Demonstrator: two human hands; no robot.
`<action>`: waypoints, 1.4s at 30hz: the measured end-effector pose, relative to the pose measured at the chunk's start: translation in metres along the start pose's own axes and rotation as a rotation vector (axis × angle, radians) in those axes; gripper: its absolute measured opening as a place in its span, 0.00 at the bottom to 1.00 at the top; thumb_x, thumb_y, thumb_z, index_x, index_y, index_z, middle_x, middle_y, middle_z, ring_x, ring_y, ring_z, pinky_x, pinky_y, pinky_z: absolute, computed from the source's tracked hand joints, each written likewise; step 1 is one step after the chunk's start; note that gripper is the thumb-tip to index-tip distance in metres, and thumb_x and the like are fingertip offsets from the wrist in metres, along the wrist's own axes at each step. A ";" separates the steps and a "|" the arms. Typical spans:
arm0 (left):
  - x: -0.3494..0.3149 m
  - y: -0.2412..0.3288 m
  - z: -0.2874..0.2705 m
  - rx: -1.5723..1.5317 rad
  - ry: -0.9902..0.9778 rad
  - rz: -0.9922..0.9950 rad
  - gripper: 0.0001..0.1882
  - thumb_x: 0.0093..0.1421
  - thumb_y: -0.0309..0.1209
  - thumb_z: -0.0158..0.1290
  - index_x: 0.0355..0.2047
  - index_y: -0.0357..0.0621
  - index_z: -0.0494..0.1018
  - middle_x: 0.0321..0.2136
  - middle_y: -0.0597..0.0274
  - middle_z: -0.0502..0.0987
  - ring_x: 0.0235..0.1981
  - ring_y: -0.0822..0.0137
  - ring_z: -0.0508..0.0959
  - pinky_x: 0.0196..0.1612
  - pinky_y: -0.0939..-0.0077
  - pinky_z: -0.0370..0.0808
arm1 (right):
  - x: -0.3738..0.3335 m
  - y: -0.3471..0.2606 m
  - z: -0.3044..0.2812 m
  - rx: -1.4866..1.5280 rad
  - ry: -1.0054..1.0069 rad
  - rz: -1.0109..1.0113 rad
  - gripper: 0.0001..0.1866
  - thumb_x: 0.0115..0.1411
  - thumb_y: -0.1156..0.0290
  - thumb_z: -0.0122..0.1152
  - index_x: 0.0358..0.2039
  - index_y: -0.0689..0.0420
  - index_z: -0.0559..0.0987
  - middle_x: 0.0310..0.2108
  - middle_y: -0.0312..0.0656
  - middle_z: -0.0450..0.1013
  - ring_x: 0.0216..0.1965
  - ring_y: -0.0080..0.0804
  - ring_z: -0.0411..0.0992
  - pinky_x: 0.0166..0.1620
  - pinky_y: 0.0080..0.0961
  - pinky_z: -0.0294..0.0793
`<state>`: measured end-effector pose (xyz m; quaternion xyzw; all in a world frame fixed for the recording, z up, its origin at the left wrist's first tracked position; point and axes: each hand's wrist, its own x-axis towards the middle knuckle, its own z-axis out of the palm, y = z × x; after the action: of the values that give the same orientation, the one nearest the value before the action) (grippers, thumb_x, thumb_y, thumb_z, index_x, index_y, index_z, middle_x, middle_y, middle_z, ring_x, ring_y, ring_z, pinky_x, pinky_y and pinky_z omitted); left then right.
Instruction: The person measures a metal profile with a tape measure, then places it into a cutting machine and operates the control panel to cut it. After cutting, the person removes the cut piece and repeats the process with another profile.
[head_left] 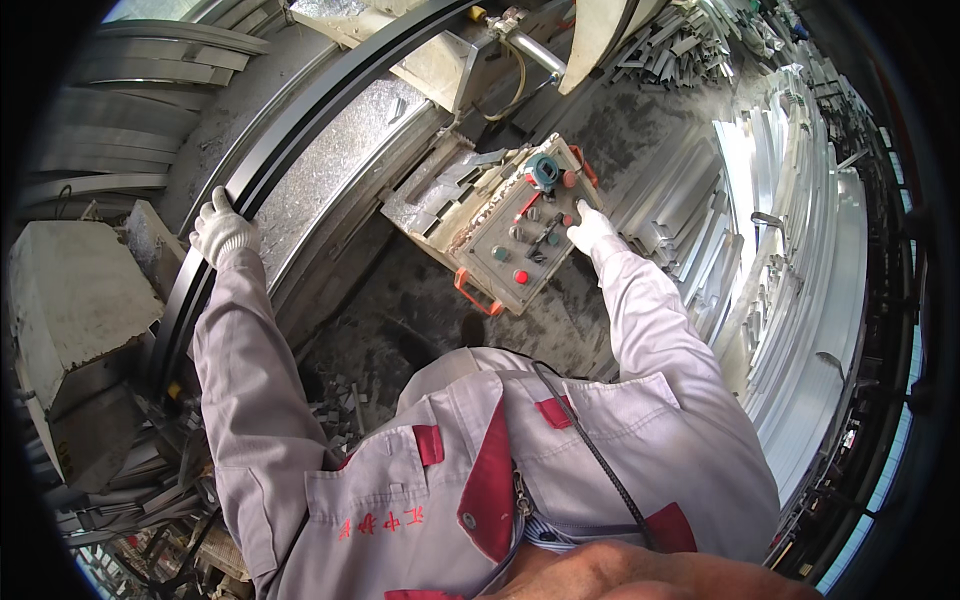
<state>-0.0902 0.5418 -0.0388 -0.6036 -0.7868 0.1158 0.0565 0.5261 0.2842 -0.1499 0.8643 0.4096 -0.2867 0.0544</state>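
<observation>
Because the left grip [224, 232] lies over the long dark bar [310, 126], a bit of the bar is hidden under the white glove. The undersides of the fingers are hidden too, so nobody can tell if they close around the bar or just rest on it. The far end of the bar is cut off at the top of the view. Its low end goes down past the left sleeve [240, 350] into a dark spot, where it is hard to make out.

The bar is thin and points from the lower left to the top middle, away from the person. It looks bent in this wide view. It runs along the left side of a shiny metal bed [340, 150]. The left grip touches the lower part of the bar.

The right grip [592, 228] is well apart from the bar, at the right side of a control box [498, 238]. One finger is at a red button [569, 221], but nobody can tell how the other fingers bend. A round teal thing [542, 172] sits on the box.
</observation>
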 end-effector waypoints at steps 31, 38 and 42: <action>0.029 0.003 0.022 0.029 0.007 0.041 0.59 0.53 0.58 0.73 0.82 0.62 0.59 0.71 0.52 0.74 0.73 0.47 0.74 0.73 0.40 0.70 | -0.014 -0.016 -0.010 0.049 -0.016 0.036 0.41 0.70 0.59 0.62 0.81 0.55 0.65 0.60 0.61 0.83 0.61 0.57 0.83 0.65 0.52 0.82; 0.038 -0.007 0.041 -0.005 0.177 0.149 0.52 0.52 0.57 0.72 0.76 0.58 0.68 0.62 0.52 0.79 0.63 0.45 0.81 0.65 0.46 0.81 | -0.015 -0.006 0.000 0.048 0.071 -0.051 0.40 0.69 0.61 0.61 0.80 0.56 0.66 0.57 0.60 0.85 0.58 0.59 0.84 0.62 0.53 0.83; 0.038 -0.009 0.044 -0.059 0.189 0.167 0.51 0.52 0.56 0.72 0.75 0.57 0.70 0.62 0.50 0.80 0.63 0.45 0.82 0.66 0.45 0.81 | -0.018 0.002 0.004 0.048 0.120 -0.093 0.41 0.68 0.61 0.61 0.81 0.54 0.66 0.54 0.58 0.86 0.55 0.58 0.85 0.60 0.54 0.84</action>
<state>-0.1190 0.5715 -0.0811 -0.6765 -0.7282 0.0397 0.1027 0.5166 0.2696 -0.1434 0.8609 0.4451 -0.2462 -0.0044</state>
